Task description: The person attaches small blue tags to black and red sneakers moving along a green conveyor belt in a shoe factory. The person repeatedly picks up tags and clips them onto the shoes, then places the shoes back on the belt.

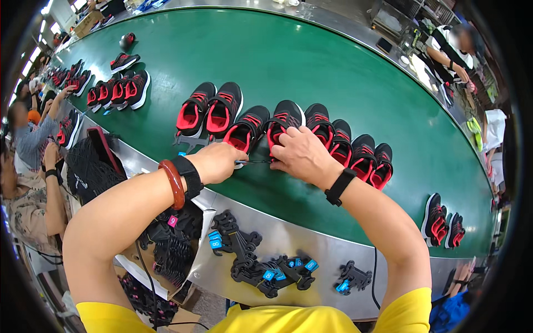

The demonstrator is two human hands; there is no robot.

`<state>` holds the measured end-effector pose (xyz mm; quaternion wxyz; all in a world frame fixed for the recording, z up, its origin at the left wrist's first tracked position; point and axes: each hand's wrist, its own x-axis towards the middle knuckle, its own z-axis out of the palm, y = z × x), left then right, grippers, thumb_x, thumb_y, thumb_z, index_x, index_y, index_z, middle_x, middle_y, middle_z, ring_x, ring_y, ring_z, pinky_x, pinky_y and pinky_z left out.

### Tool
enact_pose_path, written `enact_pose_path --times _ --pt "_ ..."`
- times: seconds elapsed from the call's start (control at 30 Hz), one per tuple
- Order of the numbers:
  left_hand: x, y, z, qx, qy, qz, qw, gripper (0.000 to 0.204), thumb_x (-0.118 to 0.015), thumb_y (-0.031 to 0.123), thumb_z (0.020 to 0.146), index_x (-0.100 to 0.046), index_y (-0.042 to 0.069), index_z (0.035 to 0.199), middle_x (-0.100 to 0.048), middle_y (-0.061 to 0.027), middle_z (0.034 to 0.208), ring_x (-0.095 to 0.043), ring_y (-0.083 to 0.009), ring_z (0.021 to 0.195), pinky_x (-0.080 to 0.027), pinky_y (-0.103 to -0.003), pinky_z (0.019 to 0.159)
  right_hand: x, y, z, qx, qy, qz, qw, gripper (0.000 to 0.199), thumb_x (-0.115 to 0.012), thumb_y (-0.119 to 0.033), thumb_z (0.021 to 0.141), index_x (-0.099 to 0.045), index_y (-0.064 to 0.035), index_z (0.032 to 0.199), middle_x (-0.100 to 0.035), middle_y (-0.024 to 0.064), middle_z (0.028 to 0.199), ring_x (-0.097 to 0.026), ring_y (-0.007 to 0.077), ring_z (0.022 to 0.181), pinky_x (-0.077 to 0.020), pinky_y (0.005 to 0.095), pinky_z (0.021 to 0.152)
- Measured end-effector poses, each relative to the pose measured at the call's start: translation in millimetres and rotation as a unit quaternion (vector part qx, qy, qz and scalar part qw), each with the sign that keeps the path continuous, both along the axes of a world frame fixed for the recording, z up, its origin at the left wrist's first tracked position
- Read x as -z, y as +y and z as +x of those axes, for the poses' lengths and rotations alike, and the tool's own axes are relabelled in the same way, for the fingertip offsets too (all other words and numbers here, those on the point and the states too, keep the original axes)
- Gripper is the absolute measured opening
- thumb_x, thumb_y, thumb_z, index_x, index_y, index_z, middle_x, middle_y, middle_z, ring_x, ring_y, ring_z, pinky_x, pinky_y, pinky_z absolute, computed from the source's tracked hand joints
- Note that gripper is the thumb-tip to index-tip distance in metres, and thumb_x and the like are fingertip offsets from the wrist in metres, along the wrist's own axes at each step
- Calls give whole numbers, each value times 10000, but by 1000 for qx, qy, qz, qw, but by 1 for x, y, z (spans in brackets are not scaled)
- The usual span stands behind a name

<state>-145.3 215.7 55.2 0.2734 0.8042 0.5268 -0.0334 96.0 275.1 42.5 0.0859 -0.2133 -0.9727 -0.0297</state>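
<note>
a wide green conveyor belt (311, 61) curves across a factory room, edged by a steel counter (311, 233) nearest the person. other workers sit along the left side and at the far right. black shoes with red linings stand in rows on the belt. black plastic shoe inserts (244, 261) lie in a heap on the counter, several carrying small square blue tags (215, 240); one small pink tag (172, 221) shows on a stack of black parts at lower left.

the left hand (219, 161) and right hand (300, 152) are close together above the belt's near edge, both closed on a thin black lace (252, 162) stretched between them. the lace runs roughly left to right, level. it leads toward a black and red shoe (282, 125) just beyond the right hand, whose long axis points away from the person, toe farthest. a red bangle (173, 183) and black band sit on the left wrist, a black band on the right.
</note>
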Motion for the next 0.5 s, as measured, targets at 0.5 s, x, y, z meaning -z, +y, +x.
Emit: enact_pose_path --times 0.5 --pt "-3 1 7 -20 -30 24 999 371 -552 -47 740 -674 50 1076 -653 -185 938 -621 -378 976 -489 -442 861 0 0 -28 33 -146 21 988 235 -743 -381 765 -685 -153 776 -587 -10 729 -556 188 852 -401 340 752"
